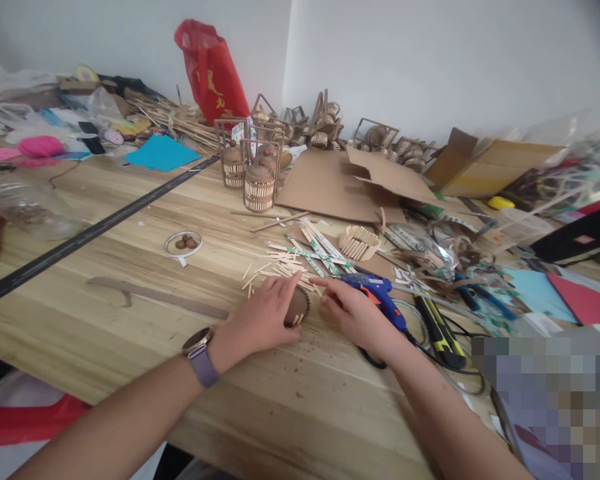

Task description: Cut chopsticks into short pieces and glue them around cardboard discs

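My left hand [265, 313] rests on the wooden table [130, 320], its fingers wrapped round a small brown round piece [300, 308] with short sticks along its rim. My right hand [353, 310] lies just to the right, its index finger reaching toward that piece, its other fingers curled. A pile of short wooden sticks [280, 270] is scattered just beyond both hands. A blue glue gun [380, 297] lies against the right hand's far side. A watch [199, 343] sits on my left wrist.
Small stick-built lanterns [257, 183] stand mid-table beside flat cardboard [330, 183]. A half-made stick ring [359, 241], wrapped chopsticks [320, 252], a yellow-black cutter [440, 333], a black rail [95, 230], a lid with brown beads [184, 243] and a red bag [213, 70] surround them. Clutter fills the right side.
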The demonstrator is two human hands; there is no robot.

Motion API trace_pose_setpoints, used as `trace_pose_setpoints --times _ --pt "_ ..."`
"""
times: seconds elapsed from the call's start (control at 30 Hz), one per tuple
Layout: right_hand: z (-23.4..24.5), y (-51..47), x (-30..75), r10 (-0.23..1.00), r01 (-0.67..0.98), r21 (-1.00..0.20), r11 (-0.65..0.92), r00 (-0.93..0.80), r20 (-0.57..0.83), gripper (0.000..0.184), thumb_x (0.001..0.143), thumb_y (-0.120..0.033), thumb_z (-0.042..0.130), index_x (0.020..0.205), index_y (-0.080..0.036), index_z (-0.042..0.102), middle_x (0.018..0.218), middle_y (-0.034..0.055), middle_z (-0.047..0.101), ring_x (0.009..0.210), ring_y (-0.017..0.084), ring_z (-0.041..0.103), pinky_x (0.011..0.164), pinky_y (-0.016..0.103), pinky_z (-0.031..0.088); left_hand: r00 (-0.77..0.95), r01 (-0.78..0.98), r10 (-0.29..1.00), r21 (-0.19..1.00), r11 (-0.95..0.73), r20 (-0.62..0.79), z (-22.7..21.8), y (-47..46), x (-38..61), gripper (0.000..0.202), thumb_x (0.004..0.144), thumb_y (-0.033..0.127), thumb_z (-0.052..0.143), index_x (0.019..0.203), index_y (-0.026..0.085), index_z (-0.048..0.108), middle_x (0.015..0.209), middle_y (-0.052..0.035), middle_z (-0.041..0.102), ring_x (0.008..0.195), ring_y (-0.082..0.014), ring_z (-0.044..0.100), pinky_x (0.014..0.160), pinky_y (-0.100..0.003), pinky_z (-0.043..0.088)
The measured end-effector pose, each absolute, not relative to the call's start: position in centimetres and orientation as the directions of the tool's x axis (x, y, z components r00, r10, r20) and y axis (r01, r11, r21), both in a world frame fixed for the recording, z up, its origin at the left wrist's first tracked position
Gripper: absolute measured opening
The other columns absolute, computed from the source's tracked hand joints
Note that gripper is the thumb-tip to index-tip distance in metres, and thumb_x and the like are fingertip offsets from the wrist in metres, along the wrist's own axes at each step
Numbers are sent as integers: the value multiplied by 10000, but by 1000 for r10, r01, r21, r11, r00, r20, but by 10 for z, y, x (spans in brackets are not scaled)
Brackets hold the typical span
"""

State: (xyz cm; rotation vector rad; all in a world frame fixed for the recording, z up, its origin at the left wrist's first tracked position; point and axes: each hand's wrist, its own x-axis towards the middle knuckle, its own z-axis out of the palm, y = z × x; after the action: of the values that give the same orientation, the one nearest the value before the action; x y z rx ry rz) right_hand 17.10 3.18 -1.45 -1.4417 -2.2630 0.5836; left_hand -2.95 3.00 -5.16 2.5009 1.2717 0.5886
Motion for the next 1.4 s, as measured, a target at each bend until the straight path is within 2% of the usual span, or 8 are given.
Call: trace_pose_setpoints --times 0.07,0.17,0.33,0.53,0.7,0.97,1.4 --pt "-15 29 172 921 686 -643 342 -381 83 333 867 -130 430 1161 -172 581 714 -18 590 628 146 563 581 240 431 528 698 816 426 -576 237 -52 30 -30 913 714 251 657 1477 197 158 1365 -144 489 1248 -328 439 1029 -478 390" --pt "-13 26 170 927 634 -720 281 -375 31 239 848 -136 464 1057 -181 570 647 -56 527 555 124 493 511 217 360 526 696 819 437 -569 228 -53 30 -30 918 711 258 662 1479 189 164 1360 -146 493 1252 -329 428 1025 -473 398" --pt "-8 25 165 904 589 -769 246 -426 -37 58 827 -151 544 822 -198 579 649 -45 570 585 120 510 548 214 377 525 696 825 452 -557 208 -55 31 -31 918 701 257 670 1474 187 182 1368 -147 487 1266 -332 418 1027 -481 402" --pt "-8 22 160 906 658 -710 250 -419 -69 76 808 -131 583 768 -183 621 666 -29 603 624 130 528 570 220 370 538 692 815 441 -572 214 -56 33 -31 926 699 263 680 1476 178 184 1360 -146 489 1258 -329 422 1033 -481 396" --pt "-7 20 155 896 679 -669 303 -441 -42 120 799 -71 580 784 -178 634 716 -12 655 668 139 570 605 223 385 538 699 816 428 -572 212 -55 32 -31 907 712 273 671 1473 164 192 1335 -150 502 1249 -332 428 1028 -480 397" --pt "-10 15 150 887 720 -569 397 -460 38 159 787 -21 589 800 -177 616 726 -6 641 651 138 564 600 222 382 547 681 807 443 -583 222 -55 32 -31 902 712 270 668 1473 174 193 1344 -149 494 1256 -328 416 1030 -472 395" --pt "-22 15 151 868 708 -546 448 -490 79 150 842 -34 536 829 -182 558 796 29 647 738 166 605 663 252 433 541 682 816 462 -567 203 -54 32 -30 879 703 260 664 1462 181 228 1368 -131 480 1270 -319 399 1042 -459 390"
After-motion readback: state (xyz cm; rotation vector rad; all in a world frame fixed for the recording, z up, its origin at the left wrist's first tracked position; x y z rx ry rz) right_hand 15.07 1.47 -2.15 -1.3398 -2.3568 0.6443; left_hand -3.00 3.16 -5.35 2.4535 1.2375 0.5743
